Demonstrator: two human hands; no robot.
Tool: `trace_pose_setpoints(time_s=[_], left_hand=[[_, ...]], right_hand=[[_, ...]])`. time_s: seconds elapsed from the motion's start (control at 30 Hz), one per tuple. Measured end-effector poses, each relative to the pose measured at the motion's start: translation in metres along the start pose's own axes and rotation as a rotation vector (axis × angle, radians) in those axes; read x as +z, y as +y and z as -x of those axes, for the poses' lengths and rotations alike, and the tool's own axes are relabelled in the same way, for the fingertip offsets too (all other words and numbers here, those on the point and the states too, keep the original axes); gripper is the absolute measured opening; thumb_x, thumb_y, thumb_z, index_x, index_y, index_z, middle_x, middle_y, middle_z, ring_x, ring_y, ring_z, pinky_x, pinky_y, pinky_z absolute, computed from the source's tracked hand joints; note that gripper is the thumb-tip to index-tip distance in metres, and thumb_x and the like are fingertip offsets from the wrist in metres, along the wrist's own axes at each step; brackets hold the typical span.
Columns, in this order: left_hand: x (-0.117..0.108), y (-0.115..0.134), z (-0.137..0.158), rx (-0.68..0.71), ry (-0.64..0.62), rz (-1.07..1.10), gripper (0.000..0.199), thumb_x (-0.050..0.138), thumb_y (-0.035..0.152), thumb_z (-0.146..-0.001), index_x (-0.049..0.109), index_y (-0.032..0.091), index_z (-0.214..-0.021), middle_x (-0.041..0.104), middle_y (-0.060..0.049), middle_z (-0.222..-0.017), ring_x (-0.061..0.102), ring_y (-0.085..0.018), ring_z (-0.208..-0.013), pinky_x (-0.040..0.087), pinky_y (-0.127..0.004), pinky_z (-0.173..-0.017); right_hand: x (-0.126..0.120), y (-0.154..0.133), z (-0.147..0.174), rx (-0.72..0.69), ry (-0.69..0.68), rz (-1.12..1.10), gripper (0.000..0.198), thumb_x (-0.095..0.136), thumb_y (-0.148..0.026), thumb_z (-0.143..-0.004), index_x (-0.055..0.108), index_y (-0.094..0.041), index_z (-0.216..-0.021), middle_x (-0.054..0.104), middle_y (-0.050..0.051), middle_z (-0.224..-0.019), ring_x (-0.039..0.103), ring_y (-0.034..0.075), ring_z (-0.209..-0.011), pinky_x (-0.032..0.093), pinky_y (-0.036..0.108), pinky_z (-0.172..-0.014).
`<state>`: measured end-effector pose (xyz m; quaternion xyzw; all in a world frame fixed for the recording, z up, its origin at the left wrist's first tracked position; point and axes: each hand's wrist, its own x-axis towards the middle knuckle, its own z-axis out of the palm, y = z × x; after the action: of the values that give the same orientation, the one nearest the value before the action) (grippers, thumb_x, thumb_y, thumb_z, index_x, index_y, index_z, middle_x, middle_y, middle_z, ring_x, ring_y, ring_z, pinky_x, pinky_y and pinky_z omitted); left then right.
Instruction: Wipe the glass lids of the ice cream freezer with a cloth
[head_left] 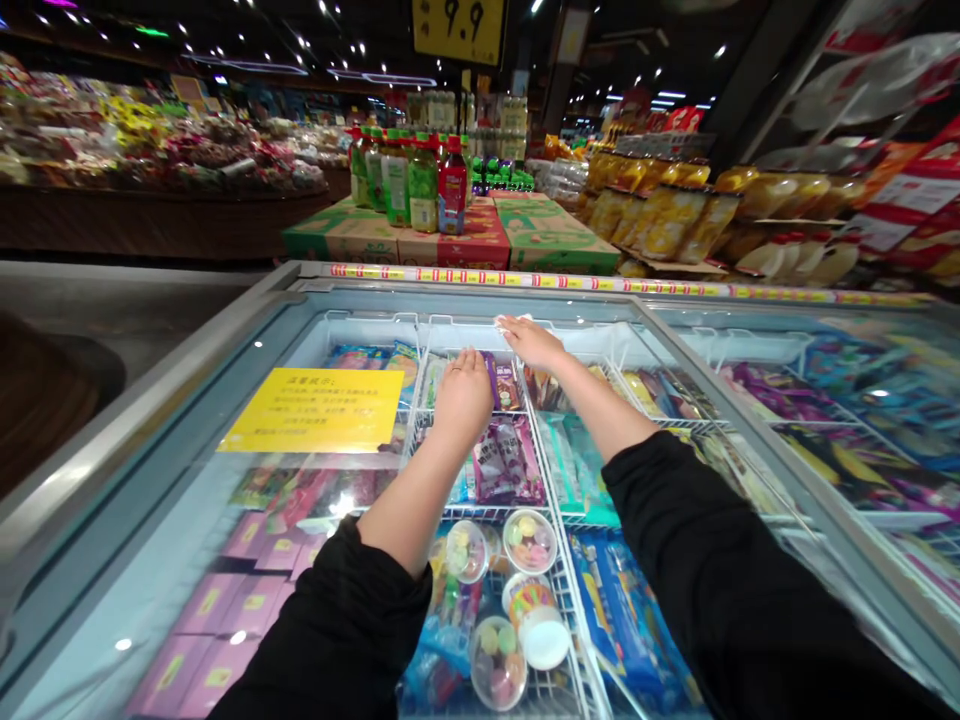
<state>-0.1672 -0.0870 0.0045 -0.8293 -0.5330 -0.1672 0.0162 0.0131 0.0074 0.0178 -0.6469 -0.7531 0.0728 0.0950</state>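
Observation:
Both arms reach forward over the glass lid (352, 490) of a chest freezer. My left hand (466, 390) lies flat on the glass, its fingers together and pointing away, with nothing seen in it. Farther ahead and a little to the right, my right hand (531, 342) presses a crumpled white tissue or cloth (502, 322) against the glass near the far edge. Most of that white piece is hidden beneath the fingers. Under the glass, wire baskets hold purple ice cream packets (507, 460) and clear-lidded cups (529, 541).
A yellow notice (319, 411) is on the left part of the glass. The freezer's metal frame (255, 290) runs around it, with a price strip (480, 277) along the back. Behind stand drink bottles (421, 185) on cartons (540, 230). Jars (675, 215) are stacked at the right.

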Motion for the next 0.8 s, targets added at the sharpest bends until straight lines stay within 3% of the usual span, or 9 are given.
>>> trace_pose_setpoints(time_s=[0.17, 0.3, 0.47, 0.6, 0.8], left_hand=[[-0.004, 0.002, 0.0, 0.002, -0.021, -0.012, 0.05, 0.042, 0.01, -0.108, 0.051, -0.008, -0.154, 0.052, -0.029, -0.16, 0.05, -0.031, -0.154, 0.04, -0.041, -0.128], [-0.001, 0.003, -0.001, 0.011, 0.006, 0.004, 0.049, 0.041, 0.007, -0.107, 0.053, -0.008, -0.152, 0.054, -0.03, -0.159, 0.052, -0.031, -0.152, 0.041, -0.042, -0.128], [0.0, 0.003, -0.001, 0.007, 0.008, 0.004, 0.049, 0.042, 0.008, -0.107, 0.055, -0.006, -0.152, 0.055, -0.027, -0.159, 0.052, -0.03, -0.152, 0.04, -0.041, -0.128], [-0.003, 0.003, -0.001, 0.002, -0.03, 0.006, 0.05, 0.042, 0.008, -0.107, 0.052, -0.007, -0.154, 0.052, -0.028, -0.161, 0.05, -0.03, -0.154, 0.037, -0.04, -0.13], [-0.007, 0.005, -0.001, -0.013, -0.055, 0.024, 0.051, 0.039, 0.007, -0.108, 0.05, -0.008, -0.155, 0.049, -0.029, -0.163, 0.049, -0.031, -0.155, 0.039, -0.042, -0.129]], right_hand=[[0.002, 0.034, 0.023, -0.011, 0.041, 0.008, 0.056, 0.037, -0.032, -0.111, 0.05, -0.022, -0.165, 0.04, 0.003, -0.174, 0.036, 0.029, -0.162, 0.027, 0.049, -0.135], [0.009, 0.024, 0.039, -0.132, 0.039, -0.006, 0.056, 0.038, -0.032, -0.11, 0.053, -0.026, -0.163, 0.043, 0.0, -0.172, 0.036, 0.027, -0.162, 0.025, 0.048, -0.136], [0.01, 0.001, -0.002, -0.152, 0.01, -0.006, 0.057, 0.037, -0.032, -0.11, 0.049, -0.023, -0.165, 0.042, 0.002, -0.173, 0.036, 0.025, -0.162, 0.025, 0.044, -0.136], [0.003, 0.017, -0.034, -0.058, 0.026, -0.009, 0.056, 0.037, -0.031, -0.111, 0.051, -0.021, -0.164, 0.042, 0.005, -0.172, 0.038, 0.028, -0.161, 0.027, 0.049, -0.135], [0.003, 0.046, -0.002, -0.097, 0.038, -0.022, 0.055, 0.039, -0.033, -0.11, 0.052, -0.025, -0.163, 0.043, 0.002, -0.172, 0.038, 0.027, -0.161, 0.028, 0.049, -0.134]])
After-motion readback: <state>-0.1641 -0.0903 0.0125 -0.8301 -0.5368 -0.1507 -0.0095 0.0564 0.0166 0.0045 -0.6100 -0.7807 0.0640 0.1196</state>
